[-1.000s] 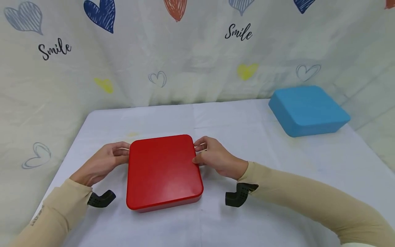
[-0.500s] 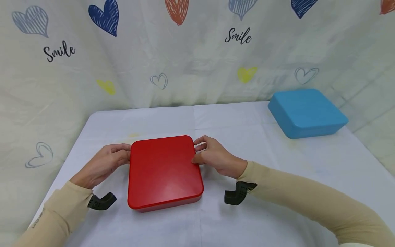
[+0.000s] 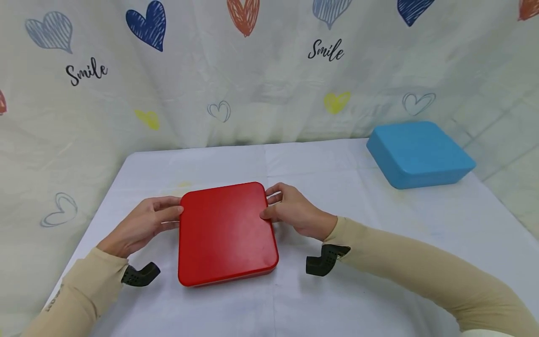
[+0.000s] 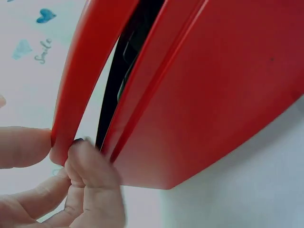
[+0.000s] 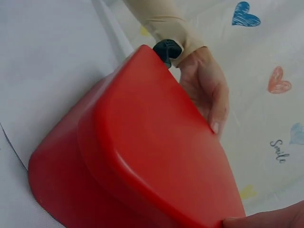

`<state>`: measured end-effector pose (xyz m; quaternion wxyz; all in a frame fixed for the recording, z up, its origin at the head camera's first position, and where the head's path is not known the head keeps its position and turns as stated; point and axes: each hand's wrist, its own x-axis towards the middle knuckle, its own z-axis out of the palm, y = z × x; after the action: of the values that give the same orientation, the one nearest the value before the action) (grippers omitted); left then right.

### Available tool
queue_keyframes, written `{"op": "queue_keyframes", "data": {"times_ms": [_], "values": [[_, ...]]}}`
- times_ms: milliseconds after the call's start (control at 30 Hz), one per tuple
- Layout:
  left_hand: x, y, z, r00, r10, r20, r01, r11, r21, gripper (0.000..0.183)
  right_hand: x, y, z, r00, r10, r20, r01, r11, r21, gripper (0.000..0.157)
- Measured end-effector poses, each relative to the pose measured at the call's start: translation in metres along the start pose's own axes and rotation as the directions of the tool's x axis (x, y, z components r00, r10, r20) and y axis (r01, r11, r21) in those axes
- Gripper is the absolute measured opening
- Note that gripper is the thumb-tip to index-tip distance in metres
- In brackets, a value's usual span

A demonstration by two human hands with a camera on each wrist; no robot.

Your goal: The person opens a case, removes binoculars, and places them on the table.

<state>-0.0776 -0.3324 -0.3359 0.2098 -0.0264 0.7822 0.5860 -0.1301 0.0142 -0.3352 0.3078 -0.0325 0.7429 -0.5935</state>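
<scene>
A red lid with rounded corners sits tilted over a red square box on the table. On the left side, my left hand pinches the lid's rim between thumb and fingers. The left wrist view shows a gap between lid and box there, with something dark inside, too hidden to name. At the opposite side my right hand holds the lid's edge, thumb on top and fingers against the far side; its fingertips are partly hidden. In the right wrist view, lid and box look close together at the near corner.
A blue box of similar shape lies at the table's back right. White cloth covers the table. Behind it hangs a pale curtain printed with hearts and "Smile". Both sleeves carry dark wrist mounts.
The lid has risen and tilted slightly, leaving less of the box's front side visible. My left thumb has come up onto the lid's rim. The head view has shifted a little.
</scene>
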Motion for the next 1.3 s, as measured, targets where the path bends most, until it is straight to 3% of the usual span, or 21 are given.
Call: {"op": "queue_keyframes", "data": {"times_ms": [400, 800, 1300], "values": [[-0.004, 0.003, 0.001, 1.000, 0.001, 0.003, -0.001, 1.000, 0.008, 0.055, -0.007, 0.000, -0.002, 1.000, -0.010, 0.015, 0.010, 1.000, 0.012, 0.052], [-0.012, 0.018, 0.002, 1.000, 0.025, -0.016, -0.024, 0.998, 0.052, 0.057, -0.010, -0.002, -0.005, 0.998, -0.051, 0.026, 0.050, 0.997, 0.052, 0.051], [-0.010, 0.032, 0.002, 0.999, 0.028, -0.030, -0.026, 0.998, 0.055, 0.065, -0.009, -0.014, -0.017, 0.996, -0.087, 0.006, 0.087, 0.993, 0.082, 0.051]]}}
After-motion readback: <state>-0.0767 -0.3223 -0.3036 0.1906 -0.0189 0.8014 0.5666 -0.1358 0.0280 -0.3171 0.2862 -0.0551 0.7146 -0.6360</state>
